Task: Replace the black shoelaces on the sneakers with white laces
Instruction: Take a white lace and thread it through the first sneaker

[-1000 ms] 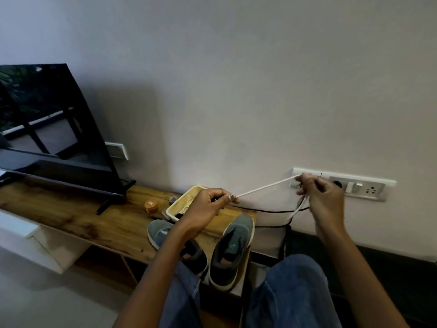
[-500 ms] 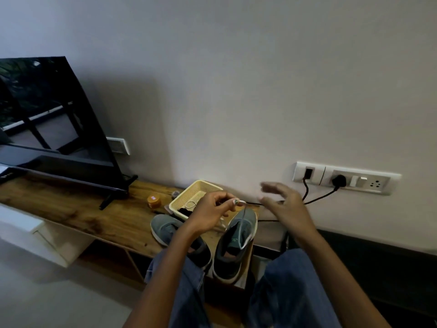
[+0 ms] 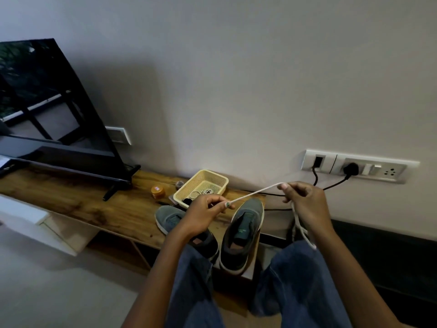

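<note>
White lace (image 3: 256, 192) is held taut between the left hand (image 3: 205, 213) and right hand (image 3: 303, 202), both pinching it; its left-held tip hangs nearest the right sneaker (image 3: 243, 233).

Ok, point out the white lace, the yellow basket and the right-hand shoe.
white lace (image 3: 256, 192), head view, taut middle stretch between the hands.
yellow basket (image 3: 221, 183), head view, right rim.
right-hand shoe (image 3: 254, 208), head view, toe.

A single head-worn wide-angle camera looks forward and down from a seated person, hands close at 6 o'clock, the tabletop (image 3: 71, 200) near, the wall (image 3: 260, 79) filling 12 o'clock.
</note>
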The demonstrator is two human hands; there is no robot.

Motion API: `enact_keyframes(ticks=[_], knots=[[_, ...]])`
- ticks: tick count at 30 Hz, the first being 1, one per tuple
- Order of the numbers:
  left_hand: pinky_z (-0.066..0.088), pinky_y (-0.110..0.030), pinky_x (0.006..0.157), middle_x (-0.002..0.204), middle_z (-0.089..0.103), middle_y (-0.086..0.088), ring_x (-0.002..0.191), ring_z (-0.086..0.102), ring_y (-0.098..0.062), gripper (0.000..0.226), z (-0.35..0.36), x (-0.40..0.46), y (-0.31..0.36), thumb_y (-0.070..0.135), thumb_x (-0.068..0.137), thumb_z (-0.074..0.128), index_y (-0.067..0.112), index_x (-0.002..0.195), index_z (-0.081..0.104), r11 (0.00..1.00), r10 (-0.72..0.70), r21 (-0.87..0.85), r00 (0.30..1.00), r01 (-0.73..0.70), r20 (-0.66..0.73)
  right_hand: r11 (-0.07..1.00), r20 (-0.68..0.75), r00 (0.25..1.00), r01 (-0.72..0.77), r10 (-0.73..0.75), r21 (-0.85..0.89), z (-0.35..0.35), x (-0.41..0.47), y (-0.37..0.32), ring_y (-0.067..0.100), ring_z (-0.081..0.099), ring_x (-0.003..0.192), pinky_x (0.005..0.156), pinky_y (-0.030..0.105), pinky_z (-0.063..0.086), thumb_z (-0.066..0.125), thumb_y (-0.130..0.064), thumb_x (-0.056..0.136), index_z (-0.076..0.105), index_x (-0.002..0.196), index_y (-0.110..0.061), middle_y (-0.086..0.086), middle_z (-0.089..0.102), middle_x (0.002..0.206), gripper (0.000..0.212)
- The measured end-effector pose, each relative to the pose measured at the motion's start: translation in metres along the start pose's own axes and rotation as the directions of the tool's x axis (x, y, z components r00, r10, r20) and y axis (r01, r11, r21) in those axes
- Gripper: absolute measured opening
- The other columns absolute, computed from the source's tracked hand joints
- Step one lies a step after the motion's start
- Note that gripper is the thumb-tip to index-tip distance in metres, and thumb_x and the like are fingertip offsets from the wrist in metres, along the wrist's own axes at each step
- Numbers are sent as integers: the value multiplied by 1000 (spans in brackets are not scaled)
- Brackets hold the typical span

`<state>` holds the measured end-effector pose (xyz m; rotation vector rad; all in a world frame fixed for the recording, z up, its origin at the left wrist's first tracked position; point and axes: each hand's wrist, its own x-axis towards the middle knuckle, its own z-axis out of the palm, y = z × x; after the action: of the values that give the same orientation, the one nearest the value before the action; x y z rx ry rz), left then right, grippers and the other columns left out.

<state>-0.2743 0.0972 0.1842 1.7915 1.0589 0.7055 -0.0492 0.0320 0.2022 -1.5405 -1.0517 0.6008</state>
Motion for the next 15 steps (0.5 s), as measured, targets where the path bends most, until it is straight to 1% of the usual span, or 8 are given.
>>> enact_keyframes(ticks=[2,4,5,7,8,10,12,15], knots=[[47,-28,74,79,68,12,76,58,-4,18,-3,1,-7,16,95,58,25,88,73,999,-23,46,1000,23,-11,1000,-63,998,2,-2,13,-3,4,5,13,57,68,64,24,43,61,-22,92,70,87,-19,6,65,72,11],[50,-29,79,83,69,12,80,61,-1,18,-4,1,-14,17,94,59,29,86,71,995,-60,74,998,60,-5,1000,-100,995,5,-4,16,-6,7,9,12,57,69,65,25,43,62,-23,92,69,86,-18,4,65,73,10],[51,-32,82,83,69,13,80,61,0,17,-4,1,-18,20,93,61,32,86,71,992,-80,98,997,80,-6,1000,-108,994,5,-4,15,-6,8,11,11,57,71,66,25,44,62,-23,91,69,86,-18,2,66,75,10],[49,-44,88,82,69,17,82,61,-4,13,-2,3,-27,31,88,66,40,81,71,975,-112,188,992,121,-58,1000,-97,995,6,-7,-8,-6,8,14,10,59,78,69,24,45,62,-24,91,69,89,-20,-2,66,80,8],[48,-46,89,81,68,19,81,61,-5,11,0,4,-31,36,85,69,44,79,71,964,-122,225,987,143,-102,999,-84,996,9,-12,-36,-6,8,16,10,59,80,71,25,45,62,-25,91,69,89,-21,-4,66,81,8],[51,-41,85,82,66,18,81,60,-4,9,1,6,-35,37,80,74,44,75,71,951,-129,249,968,182,-215,991,-35,999,18,-23,-131,-6,9,21,5,57,81,70,23,44,61,-27,92,69,90,-21,-8,65,83,9],[53,-36,74,77,65,14,75,62,-6,10,-2,9,-38,34,79,76,40,73,70,954,-133,215,937,209,-322,955,52,998,41,-27,-292,-9,12,27,0,55,79,68,19,41,63,-28,91,69,89,-21,-11,62,84,9],[49,-30,62,71,66,8,67,62,-11,5,-9,15,-42,30,81,75,33,78,71,953,-165,152,868,262,-468,860,205,978,79,31,-505,-14,17,34,3,56,84,75,27,46,68,-29,87,70,92,-24,-15,60,87,8]])
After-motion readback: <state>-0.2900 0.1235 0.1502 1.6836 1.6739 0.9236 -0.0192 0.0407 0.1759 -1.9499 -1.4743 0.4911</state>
